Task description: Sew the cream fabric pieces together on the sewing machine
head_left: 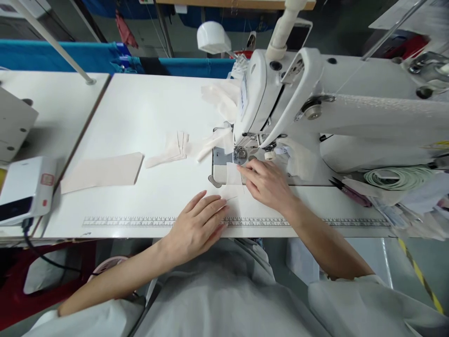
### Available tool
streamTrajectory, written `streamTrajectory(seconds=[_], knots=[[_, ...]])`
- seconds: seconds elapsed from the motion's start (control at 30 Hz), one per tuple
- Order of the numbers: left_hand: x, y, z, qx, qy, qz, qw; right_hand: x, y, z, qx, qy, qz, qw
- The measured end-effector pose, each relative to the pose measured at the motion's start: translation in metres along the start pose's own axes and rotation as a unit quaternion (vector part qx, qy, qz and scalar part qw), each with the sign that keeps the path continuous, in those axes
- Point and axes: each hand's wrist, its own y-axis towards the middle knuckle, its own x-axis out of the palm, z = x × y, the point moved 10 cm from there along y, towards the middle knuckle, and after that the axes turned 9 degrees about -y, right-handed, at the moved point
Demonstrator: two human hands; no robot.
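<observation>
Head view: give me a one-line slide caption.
Right hand presses a small white fabric piece by the sewing machine needle; left hand rests flat on the table.

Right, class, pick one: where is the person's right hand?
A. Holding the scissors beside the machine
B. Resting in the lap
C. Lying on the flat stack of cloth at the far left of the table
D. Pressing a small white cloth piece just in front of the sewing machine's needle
D: the right hand lies with its fingers flat on the small white cloth piece in front of the sewing machine needle area.
</observation>
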Motion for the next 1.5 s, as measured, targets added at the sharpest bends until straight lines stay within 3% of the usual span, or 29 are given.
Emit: streamTrajectory(seconds=[0.13,0.27,0.37,0.77,0.97,1.23,1.5], knots=[[0.020,0.008,0.010,-0.013,0.039,-0.026,0.999,-0.009,-0.001,-0.008,-0.038,0.053,0.039,0.997],[0.046,0.008,0.015,-0.027,0.065,-0.068,0.995,-0.003,0.000,-0.017,-0.063,0.056,0.012,0.996],[0.053,0.006,0.014,-0.039,0.070,-0.076,0.994,0.004,0.001,-0.018,-0.049,0.028,-0.013,0.998],[0.048,0.003,0.011,-0.045,0.055,-0.083,0.994,0.006,0.003,-0.018,-0.033,0.000,-0.020,0.999],[0.039,0.007,0.013,-0.047,0.061,-0.031,0.997,0.001,0.001,-0.008,-0.020,0.048,0.025,0.998],[0.051,0.014,0.005,-0.078,0.072,-0.039,0.994,0.004,0.002,-0.017,-0.038,0.049,0.000,0.998],[0.049,0.014,0.004,-0.074,0.061,-0.048,0.994,0.002,0.002,-0.010,-0.028,0.070,0.000,0.997]])
